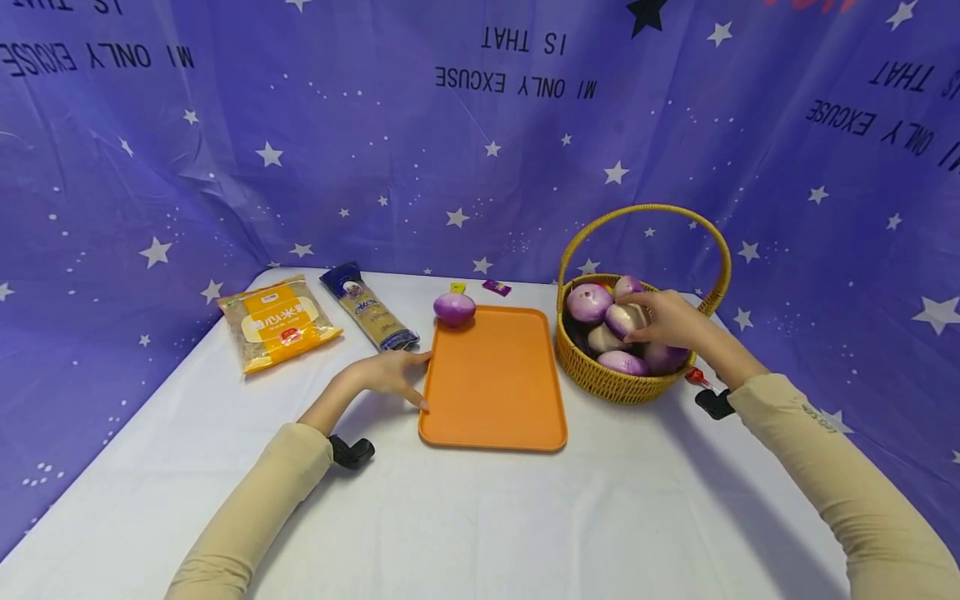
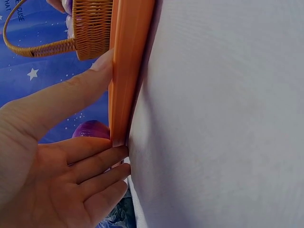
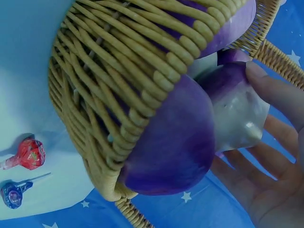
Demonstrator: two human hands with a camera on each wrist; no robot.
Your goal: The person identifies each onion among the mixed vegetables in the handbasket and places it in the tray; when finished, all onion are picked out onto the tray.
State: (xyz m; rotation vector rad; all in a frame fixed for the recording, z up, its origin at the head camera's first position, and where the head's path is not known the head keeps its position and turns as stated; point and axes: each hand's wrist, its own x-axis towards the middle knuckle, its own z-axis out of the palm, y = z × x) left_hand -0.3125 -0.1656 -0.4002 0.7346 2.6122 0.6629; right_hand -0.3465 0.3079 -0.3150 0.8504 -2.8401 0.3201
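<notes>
My right hand [image 1: 663, 318] reaches into a wicker basket [image 1: 611, 385] and holds a white-and-purple turnip [image 3: 237, 107], thumb on one side and fingers on the other. Several more turnips [image 1: 624, 362] lie around it in the basket. At the left edge of an orange tray [image 1: 495, 383] is my left hand [image 1: 386, 373], its fingers fairly straight. In the left wrist view the thumb touches the tray's rim and the fingertips meet its side near the cloth. One purple turnip [image 1: 454, 309] sits at the tray's far left corner.
Left of the tray lie a yellow grain bag [image 1: 281, 323] and a long blue-and-gold packet [image 1: 369, 308]. Small yellow [image 1: 457, 287] and purple wrapped pieces [image 1: 497, 287] lie behind the tray. Beside the basket are red [image 3: 31, 154] and blue lollipops [image 3: 12, 194]. The basket's tall handle [image 1: 645, 207] arches overhead.
</notes>
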